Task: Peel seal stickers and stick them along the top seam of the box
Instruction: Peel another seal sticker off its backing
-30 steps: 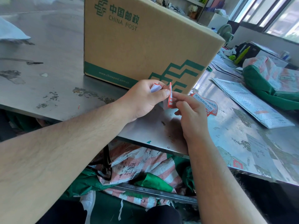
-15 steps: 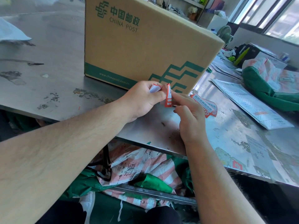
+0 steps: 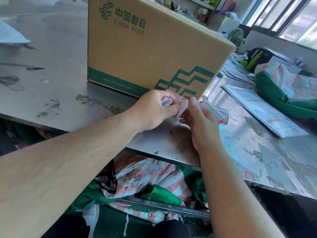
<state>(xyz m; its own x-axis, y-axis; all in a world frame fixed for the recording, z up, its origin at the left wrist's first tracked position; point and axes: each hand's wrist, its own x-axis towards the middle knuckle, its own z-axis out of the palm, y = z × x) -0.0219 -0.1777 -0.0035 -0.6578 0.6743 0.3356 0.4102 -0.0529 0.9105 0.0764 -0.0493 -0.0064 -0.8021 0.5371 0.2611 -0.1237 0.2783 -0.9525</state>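
Steel table (image 3: 60, 48): seal sticker (image 3: 182, 107) pinched between left grip (image 3: 154, 109) and, seemingly, right grip (image 3: 202, 124).

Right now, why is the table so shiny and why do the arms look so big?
Head view: daylight from the washed-out windows glares off the metal table; the wide lens swells the near arms; the sticker between left hand and right hand looks sharp.
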